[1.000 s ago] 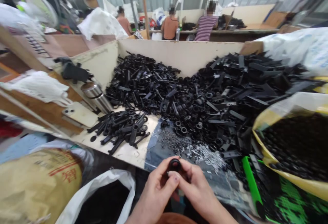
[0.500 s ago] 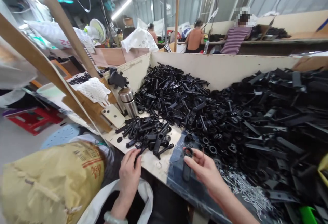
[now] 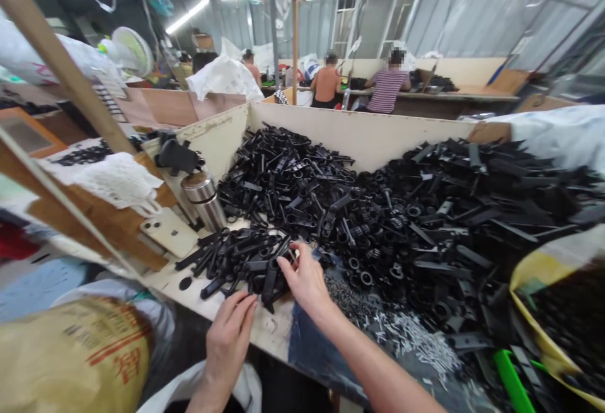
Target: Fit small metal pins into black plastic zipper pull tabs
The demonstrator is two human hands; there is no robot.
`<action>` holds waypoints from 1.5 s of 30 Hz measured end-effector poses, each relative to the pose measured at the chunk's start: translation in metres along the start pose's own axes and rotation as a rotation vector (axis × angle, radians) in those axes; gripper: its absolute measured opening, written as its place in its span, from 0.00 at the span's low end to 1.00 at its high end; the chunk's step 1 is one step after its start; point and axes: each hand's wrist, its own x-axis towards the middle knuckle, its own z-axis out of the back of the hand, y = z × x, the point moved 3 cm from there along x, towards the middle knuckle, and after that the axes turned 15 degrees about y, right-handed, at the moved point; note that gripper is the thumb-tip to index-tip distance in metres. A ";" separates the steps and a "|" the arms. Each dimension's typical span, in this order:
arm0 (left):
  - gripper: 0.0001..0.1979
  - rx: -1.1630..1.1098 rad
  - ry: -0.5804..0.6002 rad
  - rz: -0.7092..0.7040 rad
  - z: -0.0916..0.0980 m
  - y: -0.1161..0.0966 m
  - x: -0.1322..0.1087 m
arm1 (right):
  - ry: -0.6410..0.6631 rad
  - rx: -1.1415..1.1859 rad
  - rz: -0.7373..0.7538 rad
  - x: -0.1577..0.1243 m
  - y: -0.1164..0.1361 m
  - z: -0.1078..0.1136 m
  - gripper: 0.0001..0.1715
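Observation:
My right hand is over the right side of a small pile of black plastic parts, its thumb and fingers closed around the ring end of a black plastic part. Most of that part is hidden by the fingers and the pile. My left hand is at the table's front edge, just below the pile, with fingers bent and close together. Whatever its fingertips hold, if anything, is hidden. Long black parts with ringed ends make up the pile between and beyond my hands.
A large heap of black parts fills the back, against a pale board. Silver pins lie on a dark blue mat. Left stand a steel flask and a phone. A yellow sack is lower left.
My right hand has moved left from above the mat to the small pile, carrying a black part. My left hand stays near the edge; the dark part at its fingertips no longer shows. The view has swung right.

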 end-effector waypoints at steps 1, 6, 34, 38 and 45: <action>0.09 -0.007 -0.003 -0.021 -0.002 0.003 0.004 | 0.002 -0.037 0.002 -0.001 0.001 0.000 0.18; 0.09 0.046 0.012 -0.109 -0.007 0.011 0.013 | 0.031 -0.202 0.021 -0.009 -0.002 0.015 0.17; 0.25 0.350 0.185 -0.075 -0.029 -0.024 0.064 | 0.040 -0.003 -0.081 -0.003 -0.032 0.188 0.20; 0.25 0.287 0.151 -0.131 -0.025 -0.034 0.063 | 0.164 0.199 -0.103 -0.057 -0.040 0.196 0.26; 0.28 -0.301 0.539 -0.332 -0.029 -0.113 0.056 | 0.698 0.431 -0.102 -0.113 -0.036 0.134 0.21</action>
